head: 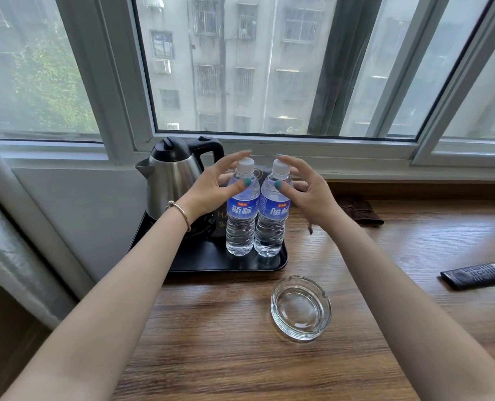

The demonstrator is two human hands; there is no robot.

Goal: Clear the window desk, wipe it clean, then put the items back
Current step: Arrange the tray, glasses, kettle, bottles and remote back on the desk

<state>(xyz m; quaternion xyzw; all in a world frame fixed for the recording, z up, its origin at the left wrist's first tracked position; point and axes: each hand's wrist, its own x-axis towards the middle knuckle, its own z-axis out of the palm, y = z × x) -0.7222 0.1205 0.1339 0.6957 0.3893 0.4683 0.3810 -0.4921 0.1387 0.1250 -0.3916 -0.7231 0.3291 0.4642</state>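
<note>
Nearest you, one glass ashtray (300, 308) sits on the desk (240, 357), below your right hand (313, 195). Your left hand (211, 189) and right hand are both spread wide, empty, flanking two water bottles (242, 206) upright on the black tray (226, 263). One kettle (172, 180) stands beyond your left wrist; one remote (476, 274) and one brown cloth (360, 211) lie to your right. Judgement: clearing step or final replacement, unclear; next, either close on a bottle or withdraw.
</note>
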